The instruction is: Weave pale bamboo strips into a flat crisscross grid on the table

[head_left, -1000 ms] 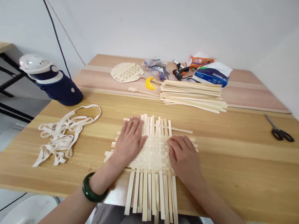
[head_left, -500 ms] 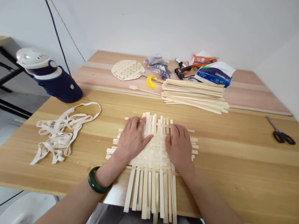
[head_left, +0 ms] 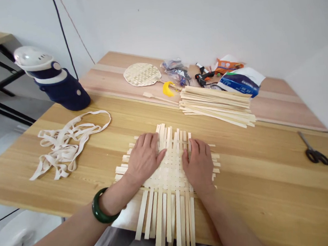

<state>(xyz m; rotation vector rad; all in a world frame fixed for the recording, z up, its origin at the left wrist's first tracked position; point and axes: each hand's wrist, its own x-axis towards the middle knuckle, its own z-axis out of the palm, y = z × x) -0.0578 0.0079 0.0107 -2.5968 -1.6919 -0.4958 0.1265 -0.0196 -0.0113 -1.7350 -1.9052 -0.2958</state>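
Head cam shot: the open left hand [head_left: 143, 158], green stone bangle [head_left: 100, 211] on its wrist, and the open right hand [head_left: 198, 165] lie flat on a pale woven bamboo-strip mat [head_left: 171, 172], mid-counter [head_left: 272, 174], long loose strips poking toward the near edge. Well apart: one flat stack of bamboo strips [head_left: 216, 107] upper right, a tangle of cream cotton tape [head_left: 65, 147] left, one pair of black-handled scissors [head_left: 314, 154] far right.
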